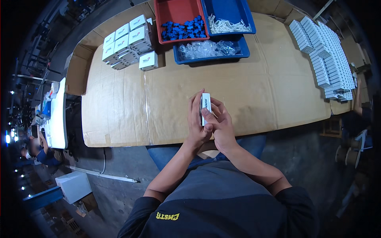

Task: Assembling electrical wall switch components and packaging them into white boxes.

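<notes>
Over the near part of the cardboard-covered table point(246, 87), a small white box point(206, 104) with dark print stands on its narrow side between my two hands. My left hand point(195, 119) holds the box along its left side, fingers pointing away from me. From the right, my right hand point(222, 125) closes on the same box, its thumb lying across the printed face. The palms hide the lower end of the box and what it may contain.
Beyond my hands stand a red bin point(182, 38) of blue parts, a blue bin point(232, 33) of white pieces and a blue tray point(214, 59) of clear plastic bags. Stacked white boxes point(129, 41) stand far left. Many more small boxes point(323, 55) line the right edge, where another person's arm point(358, 95) reaches in.
</notes>
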A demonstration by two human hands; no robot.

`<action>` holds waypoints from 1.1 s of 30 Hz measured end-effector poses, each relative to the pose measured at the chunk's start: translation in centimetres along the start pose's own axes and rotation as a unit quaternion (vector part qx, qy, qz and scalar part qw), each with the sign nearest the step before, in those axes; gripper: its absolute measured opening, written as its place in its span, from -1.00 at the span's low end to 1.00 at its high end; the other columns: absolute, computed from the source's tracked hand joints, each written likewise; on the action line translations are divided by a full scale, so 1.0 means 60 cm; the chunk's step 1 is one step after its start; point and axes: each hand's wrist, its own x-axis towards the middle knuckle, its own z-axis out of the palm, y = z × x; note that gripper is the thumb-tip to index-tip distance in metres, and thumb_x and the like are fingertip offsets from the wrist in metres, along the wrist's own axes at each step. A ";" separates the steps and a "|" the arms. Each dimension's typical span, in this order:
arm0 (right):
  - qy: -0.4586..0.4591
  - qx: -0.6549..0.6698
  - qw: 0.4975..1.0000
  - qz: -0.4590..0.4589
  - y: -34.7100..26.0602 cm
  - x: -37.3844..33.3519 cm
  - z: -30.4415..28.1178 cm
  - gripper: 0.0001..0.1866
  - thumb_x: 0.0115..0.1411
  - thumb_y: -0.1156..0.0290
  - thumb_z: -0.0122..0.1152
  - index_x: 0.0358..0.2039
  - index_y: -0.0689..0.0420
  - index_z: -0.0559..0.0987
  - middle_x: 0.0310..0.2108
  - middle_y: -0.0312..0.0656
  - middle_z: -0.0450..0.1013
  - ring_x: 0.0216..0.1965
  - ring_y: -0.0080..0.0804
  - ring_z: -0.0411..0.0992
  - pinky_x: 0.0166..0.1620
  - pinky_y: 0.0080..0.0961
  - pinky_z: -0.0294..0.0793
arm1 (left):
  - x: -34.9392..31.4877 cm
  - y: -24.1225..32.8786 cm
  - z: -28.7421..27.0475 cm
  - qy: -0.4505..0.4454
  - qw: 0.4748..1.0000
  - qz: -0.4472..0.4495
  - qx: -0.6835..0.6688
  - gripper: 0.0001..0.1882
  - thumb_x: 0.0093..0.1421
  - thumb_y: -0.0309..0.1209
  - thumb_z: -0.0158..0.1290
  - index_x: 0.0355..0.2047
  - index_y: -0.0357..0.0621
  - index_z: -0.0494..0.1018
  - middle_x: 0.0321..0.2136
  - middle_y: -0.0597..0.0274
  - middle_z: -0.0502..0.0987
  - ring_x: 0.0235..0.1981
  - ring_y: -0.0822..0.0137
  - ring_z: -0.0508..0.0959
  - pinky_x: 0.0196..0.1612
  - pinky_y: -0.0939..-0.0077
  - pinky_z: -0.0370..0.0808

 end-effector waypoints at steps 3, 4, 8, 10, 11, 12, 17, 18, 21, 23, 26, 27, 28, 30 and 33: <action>-0.006 -0.034 0.998 -0.045 0.011 -0.007 -0.001 -0.43 0.42 0.32 0.26 0.33 0.26 0.34 0.17 -0.12 0.46 0.06 -0.51 0.50 0.10 -0.54 0.51 | -0.009 -0.010 0.005 0.027 0.999 -0.017 -0.024 -0.02 0.33 0.32 -0.18 0.32 -0.46 0.23 0.17 -0.32 0.37 0.14 -0.19 0.43 0.17 0.00 0.41; -0.010 -0.067 0.995 -0.074 0.016 -0.009 -0.003 -0.44 0.45 0.30 0.22 0.35 0.28 0.36 0.15 -0.11 0.51 0.08 -0.52 0.49 0.12 -0.54 0.49 | -0.010 -0.007 0.005 0.026 0.999 -0.016 -0.026 -0.02 0.33 0.32 -0.18 0.32 -0.46 0.23 0.17 -0.32 0.37 0.14 -0.19 0.43 0.17 0.00 0.41; -0.005 -0.147 0.985 -0.095 0.021 -0.023 -0.007 -0.46 0.51 0.25 0.11 0.37 0.29 0.38 0.11 -0.10 0.55 0.10 -0.52 0.47 0.16 -0.55 0.46 | -0.010 0.005 -0.001 0.025 0.999 -0.032 -0.030 -0.05 0.34 0.28 -0.23 0.26 -0.50 0.27 0.12 -0.32 0.41 0.11 -0.18 0.45 0.16 0.01 0.42; -0.006 -0.185 0.976 -0.118 0.025 -0.025 -0.007 -0.45 0.53 0.20 0.04 0.37 0.30 0.37 0.11 -0.10 0.55 0.08 -0.53 0.47 0.16 -0.55 0.45 | -0.012 0.006 -0.005 0.023 0.999 -0.028 -0.027 -0.05 0.34 0.27 -0.25 0.24 -0.52 0.28 0.11 -0.32 0.42 0.11 -0.18 0.45 0.16 0.02 0.42; -0.007 -0.186 0.975 -0.119 0.025 -0.026 -0.006 -0.45 0.53 0.20 0.04 0.37 0.30 0.37 0.11 -0.10 0.55 0.08 -0.53 0.47 0.16 -0.55 0.45 | -0.014 0.005 -0.006 0.026 0.999 -0.028 -0.021 -0.04 0.33 0.28 -0.26 0.23 -0.54 0.29 0.10 -0.32 0.42 0.11 -0.18 0.46 0.16 0.02 0.42; -0.008 -0.183 0.977 -0.114 0.025 -0.028 -0.005 -0.45 0.54 0.19 0.03 0.37 0.30 0.38 0.11 -0.10 0.55 0.09 -0.53 0.47 0.16 -0.54 0.45 | -0.016 0.005 -0.007 0.029 0.999 -0.028 -0.014 -0.04 0.33 0.28 -0.28 0.21 -0.55 0.30 0.10 -0.32 0.42 0.11 -0.17 0.46 0.15 0.03 0.43; -0.028 -0.161 0.982 -0.095 0.024 -0.020 -0.007 -0.45 0.55 0.17 -0.01 0.36 0.32 0.38 0.10 -0.12 0.56 0.10 -0.54 0.46 0.17 -0.54 0.44 | -0.015 0.003 -0.010 0.042 0.997 -0.036 -0.050 -0.01 0.31 0.31 -0.24 0.24 -0.54 0.27 0.12 -0.31 0.40 0.14 -0.15 0.44 0.18 0.03 0.40; -0.035 -0.161 0.983 -0.078 0.021 -0.018 -0.006 -0.44 0.55 0.17 -0.02 0.38 0.31 0.36 0.15 -0.10 0.52 0.13 -0.52 0.44 0.20 -0.53 0.42 | -0.015 0.003 -0.013 0.030 0.998 -0.044 -0.043 0.02 0.31 0.33 -0.22 0.27 -0.54 0.24 0.16 -0.30 0.38 0.17 -0.14 0.42 0.22 0.03 0.37; -0.071 -0.173 0.981 -0.058 0.011 0.000 -0.013 -0.43 0.56 0.18 -0.03 0.42 0.26 0.30 0.25 -0.07 0.42 0.21 -0.45 0.39 0.24 -0.48 0.38 | -0.015 -0.003 -0.016 0.018 0.993 -0.097 -0.072 0.08 0.29 0.37 -0.17 0.35 -0.52 0.15 0.24 -0.27 0.29 0.22 -0.11 0.37 0.28 0.05 0.30; -0.100 -0.185 0.976 -0.056 0.003 0.015 -0.027 -0.42 0.56 0.19 -0.04 0.45 0.23 0.26 0.29 -0.07 0.36 0.25 -0.41 0.36 0.26 -0.45 0.36 | -0.010 -0.010 -0.024 -0.009 0.996 -0.070 -0.056 0.10 0.32 0.35 -0.12 0.43 -0.48 0.02 0.30 -0.23 0.21 0.27 -0.08 0.32 0.34 0.07 0.23; -0.185 -0.291 0.938 -0.040 -0.020 0.022 -0.049 -0.20 0.36 0.04 0.29 0.47 0.11 0.25 0.28 -0.03 0.28 0.28 -0.25 0.34 0.29 -0.32 0.37 | -0.014 -0.012 -0.029 -0.022 0.986 -0.122 -0.110 0.09 0.34 0.31 -0.09 0.47 -0.43 -0.05 0.30 -0.19 0.20 0.28 0.00 0.32 0.32 0.12 0.27; -0.187 -0.291 0.937 -0.037 -0.027 0.019 -0.050 -0.20 0.36 0.04 0.29 0.47 0.11 0.25 0.28 -0.03 0.28 0.28 -0.25 0.34 0.29 -0.32 0.37 | -0.017 -0.011 -0.032 -0.020 0.968 -0.173 -0.179 0.01 0.40 0.27 -0.16 0.50 -0.34 -0.07 0.28 -0.14 0.24 0.27 0.05 0.34 0.31 0.17 0.31; -0.179 -0.400 0.896 -0.076 -0.041 0.014 -0.046 -0.14 0.28 0.03 0.38 0.46 0.12 0.27 0.28 -0.02 0.28 0.27 -0.20 0.35 0.27 -0.28 0.40 | -0.017 -0.007 -0.032 -0.018 0.943 -0.222 -0.248 -0.07 0.45 0.23 -0.23 0.52 -0.25 -0.08 0.27 -0.08 0.28 0.27 0.11 0.37 0.30 0.22 0.34; -0.141 -0.535 0.811 -0.191 -0.039 0.015 -0.052 -0.08 0.11 -0.01 0.54 0.37 0.16 0.39 0.24 -0.01 0.30 0.27 -0.06 0.34 0.23 -0.15 0.46 | -0.014 0.003 -0.031 -0.025 0.905 -0.280 -0.318 -0.21 0.53 0.18 -0.42 0.55 -0.08 -0.08 0.26 0.02 0.36 0.26 0.19 0.43 0.30 0.27 0.40; -0.133 -0.547 0.717 -0.412 -0.031 0.037 -0.074 -0.08 0.05 -0.11 0.54 0.30 0.19 0.45 0.26 0.01 0.31 0.26 0.01 0.36 0.23 -0.09 0.45 | -0.005 0.026 -0.028 -0.043 0.845 -0.356 -0.397 -0.19 0.52 0.22 -0.44 0.52 -0.10 -0.03 0.29 0.02 0.35 0.31 0.18 0.41 0.31 0.27 0.42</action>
